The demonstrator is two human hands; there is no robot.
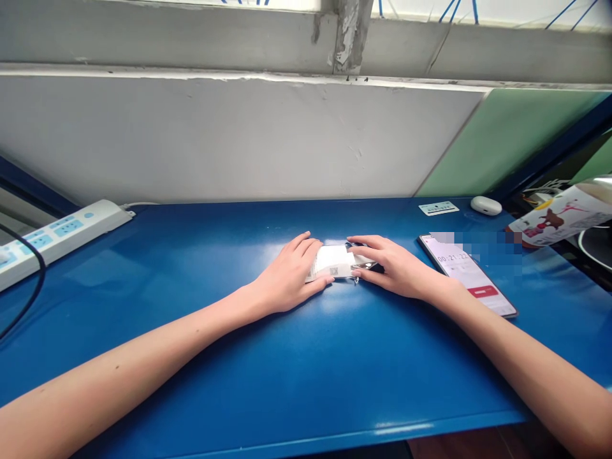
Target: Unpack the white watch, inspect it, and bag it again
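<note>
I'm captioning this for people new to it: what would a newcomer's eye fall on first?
Probably the two bare hands: the left hand and right hand touch opposite ends of a small white packet near the middle of the glossy blue desk. Next might be the phone with its lit screen, partly covered by the right forearm. At far left, a white power strip contrasts with the blue.

White packet [333, 257], blue desk [296, 376]
</note>
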